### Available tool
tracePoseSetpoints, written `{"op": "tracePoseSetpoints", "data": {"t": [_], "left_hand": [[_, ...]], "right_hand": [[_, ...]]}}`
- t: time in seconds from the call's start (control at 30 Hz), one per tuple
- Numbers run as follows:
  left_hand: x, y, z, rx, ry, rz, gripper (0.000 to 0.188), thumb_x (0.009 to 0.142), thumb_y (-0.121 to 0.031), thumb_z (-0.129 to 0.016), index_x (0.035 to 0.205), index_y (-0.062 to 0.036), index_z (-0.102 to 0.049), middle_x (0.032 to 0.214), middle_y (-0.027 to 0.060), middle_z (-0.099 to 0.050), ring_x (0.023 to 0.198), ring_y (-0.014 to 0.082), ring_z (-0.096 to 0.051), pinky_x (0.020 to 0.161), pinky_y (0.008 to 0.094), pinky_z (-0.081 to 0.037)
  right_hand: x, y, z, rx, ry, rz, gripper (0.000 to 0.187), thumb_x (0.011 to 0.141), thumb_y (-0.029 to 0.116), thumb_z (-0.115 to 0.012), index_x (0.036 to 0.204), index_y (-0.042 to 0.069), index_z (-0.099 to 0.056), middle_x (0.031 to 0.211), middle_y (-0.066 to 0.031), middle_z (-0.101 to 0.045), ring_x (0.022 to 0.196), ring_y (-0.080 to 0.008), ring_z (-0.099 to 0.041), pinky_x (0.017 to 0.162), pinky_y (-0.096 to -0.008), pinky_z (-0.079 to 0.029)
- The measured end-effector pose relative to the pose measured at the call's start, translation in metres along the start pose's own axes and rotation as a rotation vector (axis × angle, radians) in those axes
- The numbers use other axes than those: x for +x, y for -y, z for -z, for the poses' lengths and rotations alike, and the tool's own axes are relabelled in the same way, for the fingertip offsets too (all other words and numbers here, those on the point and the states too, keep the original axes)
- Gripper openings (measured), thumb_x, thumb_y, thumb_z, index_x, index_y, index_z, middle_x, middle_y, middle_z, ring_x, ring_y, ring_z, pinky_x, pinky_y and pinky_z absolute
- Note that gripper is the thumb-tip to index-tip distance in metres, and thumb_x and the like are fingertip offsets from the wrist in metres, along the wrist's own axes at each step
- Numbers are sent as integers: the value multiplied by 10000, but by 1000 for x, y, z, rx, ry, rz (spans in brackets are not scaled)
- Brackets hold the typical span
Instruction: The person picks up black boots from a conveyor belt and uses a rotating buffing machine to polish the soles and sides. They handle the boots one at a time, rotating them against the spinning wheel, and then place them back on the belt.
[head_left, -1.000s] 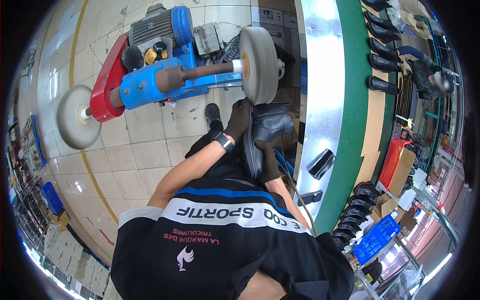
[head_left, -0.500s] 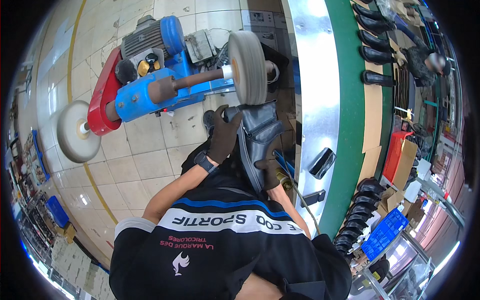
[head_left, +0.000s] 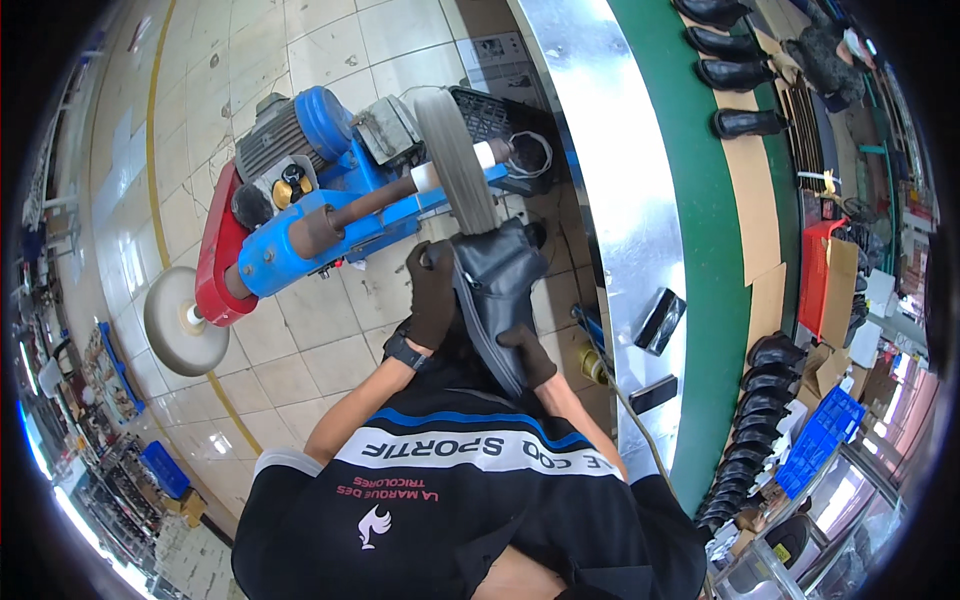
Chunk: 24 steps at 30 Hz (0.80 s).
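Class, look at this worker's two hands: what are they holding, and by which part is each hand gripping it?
Both gloved hands hold one black boot against the grey buffing wheel. The left hand grips its upper side edge; the right hand grips its lower end, nearer the body.

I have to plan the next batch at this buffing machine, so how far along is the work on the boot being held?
Done: rows of finished-looking black boots stand on the green bench. In hand: the gloved left hand and right hand press a black boot against the grey buffing wheel of the blue machine. Left: cannot tell how much of this boot is buffed.
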<state>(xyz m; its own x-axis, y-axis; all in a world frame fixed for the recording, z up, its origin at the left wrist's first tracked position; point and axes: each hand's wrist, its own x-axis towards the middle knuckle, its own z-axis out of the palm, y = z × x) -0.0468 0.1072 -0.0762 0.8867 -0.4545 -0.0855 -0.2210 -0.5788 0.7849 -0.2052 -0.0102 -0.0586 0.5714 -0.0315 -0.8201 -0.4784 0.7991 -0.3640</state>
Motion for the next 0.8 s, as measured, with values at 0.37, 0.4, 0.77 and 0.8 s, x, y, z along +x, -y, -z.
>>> {"op": "tracePoseSetpoints", "data": {"t": [0.37, 0.4, 0.77, 0.8], "left_hand": [[-27, -64, 38, -140, 511, 149, 716, 811, -156, -738, 1396, -8, -351, 1357, 247, -388, 1147, 372, -516, 1064, 420, -381], [-17, -74, 28, -580, 604, 520, 699, 834, -197, -721, 1395, -5, -350, 1353, 237, -413, 1149, 360, -525, 1064, 421, -385], [105, -261, -197, -1367, 1117, 444, 479, 1008, -440, -380, 1256, -46, -491, 1197, 170, -606, 1027, 349, -624, 882, 489, -538], [118, -276, -215, -1258, 1087, 306, 471, 1009, -436, -372, 1252, -50, -494, 1184, 181, -611, 1014, 359, -630, 870, 494, -545]], "right_hand": [[-41, 114, 34, 212, 454, -521, 556, 828, 326, -576, 1255, -29, -540, 1044, -230, -669, 820, -337, -698, 655, -427, -590], [-54, 125, 58, 141, 384, -525, 576, 821, 311, -594, 1285, -23, -518, 1084, -219, -656, 850, -311, -693, 678, -394, -585], [-200, 236, 78, -623, -468, 490, 923, 804, 460, -711, 1486, 40, -252, 1286, -255, -533, 1197, -322, -548, 973, -388, -449], [-202, 240, 83, -528, -478, 598, 900, 820, 451, -701, 1488, 47, -251, 1287, -255, -532, 1189, -330, -552, 970, -400, -452]]}}
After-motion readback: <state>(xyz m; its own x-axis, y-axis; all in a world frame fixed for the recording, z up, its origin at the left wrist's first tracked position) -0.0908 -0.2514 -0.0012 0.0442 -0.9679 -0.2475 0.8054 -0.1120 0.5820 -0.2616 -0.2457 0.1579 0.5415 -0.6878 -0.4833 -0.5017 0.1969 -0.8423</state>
